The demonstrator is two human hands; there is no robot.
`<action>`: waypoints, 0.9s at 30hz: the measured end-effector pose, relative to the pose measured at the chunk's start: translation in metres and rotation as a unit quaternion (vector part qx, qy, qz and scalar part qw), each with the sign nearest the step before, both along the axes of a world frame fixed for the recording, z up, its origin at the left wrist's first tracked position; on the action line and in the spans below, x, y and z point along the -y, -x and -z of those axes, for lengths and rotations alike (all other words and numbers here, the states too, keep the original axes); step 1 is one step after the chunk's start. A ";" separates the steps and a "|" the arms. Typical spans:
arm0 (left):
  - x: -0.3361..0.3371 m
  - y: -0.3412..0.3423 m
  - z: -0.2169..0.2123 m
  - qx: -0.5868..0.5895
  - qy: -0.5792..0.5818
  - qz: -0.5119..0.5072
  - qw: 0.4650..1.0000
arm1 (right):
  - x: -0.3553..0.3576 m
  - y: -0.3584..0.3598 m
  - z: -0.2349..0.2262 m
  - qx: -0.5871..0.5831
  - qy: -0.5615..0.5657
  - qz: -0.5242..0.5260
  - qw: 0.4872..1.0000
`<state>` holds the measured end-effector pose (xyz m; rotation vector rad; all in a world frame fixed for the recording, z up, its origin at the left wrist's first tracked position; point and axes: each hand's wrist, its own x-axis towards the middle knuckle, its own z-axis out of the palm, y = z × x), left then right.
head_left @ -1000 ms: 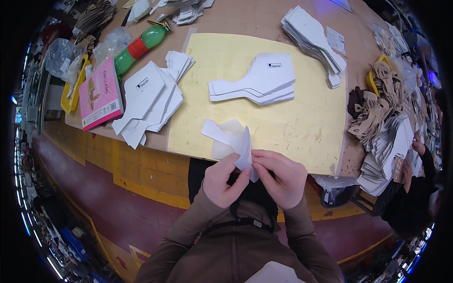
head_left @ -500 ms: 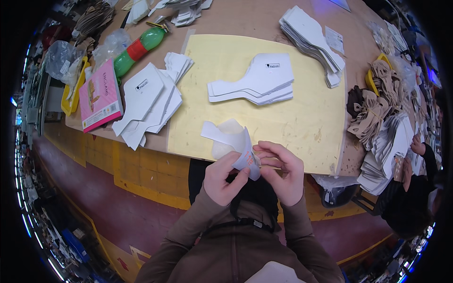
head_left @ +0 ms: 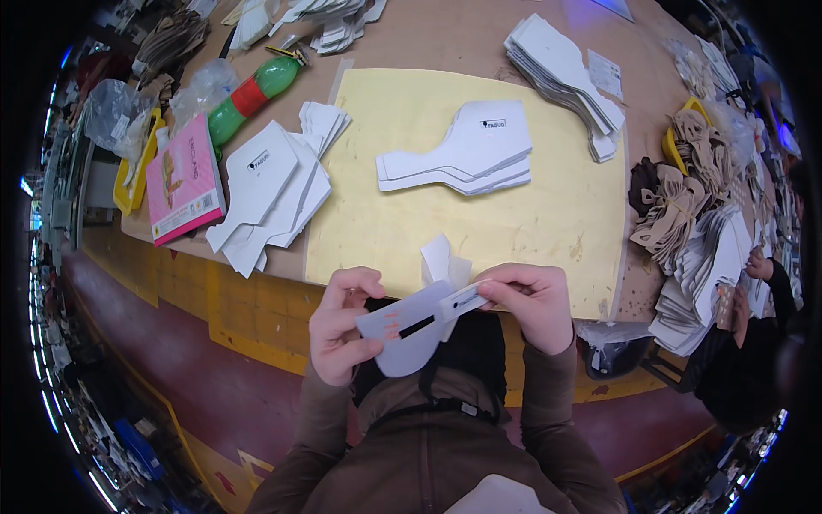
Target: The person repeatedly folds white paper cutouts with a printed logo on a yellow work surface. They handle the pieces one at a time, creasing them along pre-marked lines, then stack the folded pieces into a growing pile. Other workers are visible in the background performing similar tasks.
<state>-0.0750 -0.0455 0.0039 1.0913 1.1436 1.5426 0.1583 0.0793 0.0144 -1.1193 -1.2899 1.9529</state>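
My left hand (head_left: 341, 327) pinches the left end of a translucent plastic template (head_left: 404, 355) that has a dark rectangular slot and orange handwritten marks. Between the thumb and fingers of my right hand (head_left: 538, 301) is a small white label (head_left: 463, 301) with a dark printed mark, its left end touching the template's right edge. A white cut piece (head_left: 435, 257) sticks up behind the template at the mat's near edge; its lower part is hidden. Beyond my hands, a stack of white cut pieces (head_left: 479, 137), the top one marked with a label print, lies on the yellow mat (head_left: 565, 223).
Left of the mat are more white pieces (head_left: 270, 184), a pink book (head_left: 184, 180), a green bottle (head_left: 274, 75) and a yellow tray (head_left: 128, 184). Another white stack (head_left: 565, 73) lies far right. Bundled brown pieces (head_left: 676, 210) and a co-worker's hands (head_left: 758, 264) are at the right.
My hands have moved apart, the left one leftward and the right one slightly rightward. The curled template now faces up with its slot showing, and the label has come into view in my right hand.
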 end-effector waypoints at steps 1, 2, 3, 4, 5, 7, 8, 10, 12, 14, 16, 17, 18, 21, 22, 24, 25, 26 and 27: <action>0.005 0.002 0.003 0.028 -0.007 -0.009 1.000 | 0.001 0.001 -0.002 0.008 0.004 -0.018 1.000; 0.010 0.004 0.005 0.057 -0.020 -0.019 0.998 | 0.001 0.002 -0.003 0.000 -0.001 -0.036 0.999; 0.015 0.006 0.007 0.086 -0.034 -0.031 0.995 | 0.000 0.002 -0.004 -0.029 -0.018 -0.061 0.998; 0.022 0.015 0.006 0.067 -0.028 0.010 0.997 | -0.003 0.002 -0.004 -0.012 -0.015 0.005 1.000; 0.031 0.019 0.004 0.230 -0.069 -0.011 0.971 | -0.008 0.001 -0.003 -0.016 -0.024 0.066 0.997; 0.049 0.031 -0.003 0.443 -0.142 -0.052 0.884 | -0.028 -0.009 0.001 0.028 -0.068 0.191 0.979; 0.056 0.039 -0.007 0.425 -0.191 -0.100 0.879 | -0.034 -0.021 -0.001 0.040 -0.065 0.201 0.977; 0.064 0.052 -0.009 0.284 -0.254 -0.185 0.906 | -0.039 -0.033 0.003 0.047 -0.053 0.179 0.981; 0.070 0.056 -0.016 0.221 -0.279 -0.232 0.905 | -0.031 -0.034 0.010 0.075 -0.002 0.135 0.988; 0.064 0.062 -0.017 0.169 -0.261 -0.183 0.933 | -0.022 -0.021 0.020 0.039 -0.002 0.079 0.996; 0.055 0.063 -0.022 0.077 -0.222 -0.146 0.961 | -0.016 -0.006 0.025 0.107 -0.080 0.050 0.990; 0.051 0.058 -0.025 0.017 -0.180 -0.152 0.972 | -0.015 0.000 0.024 0.178 -0.168 0.045 0.969; 0.047 0.053 -0.030 -0.049 -0.138 -0.148 0.978 | -0.015 0.005 0.021 0.241 -0.259 0.035 0.935; 0.033 0.037 -0.046 -0.227 0.090 -0.067 0.967 | -0.014 0.001 0.000 0.313 -0.478 0.075 0.817; 0.023 0.026 -0.042 -0.239 0.098 -0.032 0.966 | -0.010 -0.001 -0.007 0.257 -0.438 0.014 0.861; 0.002 0.001 -0.032 -0.272 0.091 0.027 0.958 | 0.004 -0.004 -0.018 0.134 -0.357 -0.093 0.920; -0.006 -0.011 -0.028 -0.293 0.079 0.054 0.951 | 0.011 -0.003 -0.019 0.118 -0.273 -0.143 0.944; -0.011 -0.022 -0.026 -0.283 0.077 0.071 0.953 | 0.018 -0.001 -0.019 0.100 -0.192 -0.188 0.958; -0.016 -0.029 -0.023 -0.292 0.074 0.089 0.949 | 0.023 -0.001 -0.018 0.061 -0.117 -0.229 0.965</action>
